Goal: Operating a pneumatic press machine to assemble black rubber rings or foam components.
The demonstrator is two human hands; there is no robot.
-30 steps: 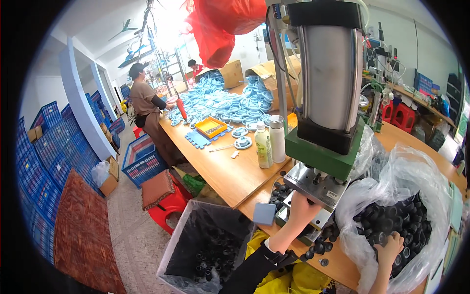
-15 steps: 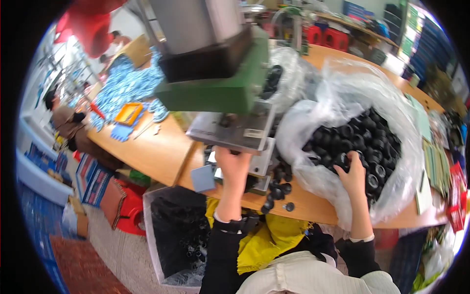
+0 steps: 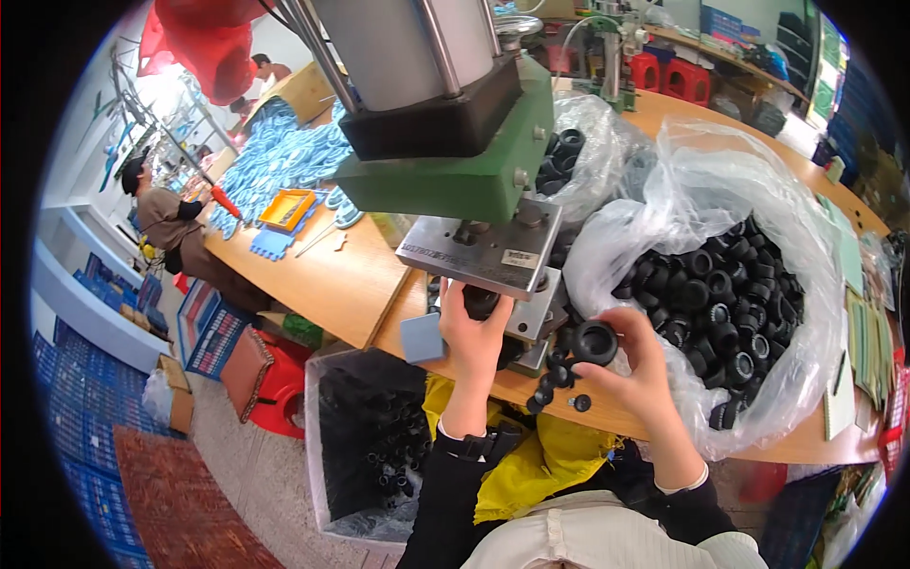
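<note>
In my right hand, a small black tyre-like wheel is pinched between thumb and fingers, its round hollow face showing. My left hand reaches under the steel plate of a green press. Its fingers are around another black round part, seen only in part. Right of the press, a large clear plastic bag stands open, full of black wheels. Several smaller black pieces lie near the table edge, below my right hand.
A grey-blue square block sits left of the press. Below the table edge stands a dark-lined bin with black pieces inside. Farther left are an orange tray and a heap of light blue pieces. A person works at the far left.
My right hand has come out of the bag and moved left toward the press, with a wheel now in it. My left hand stays under the press plate. The view has shifted slightly.
</note>
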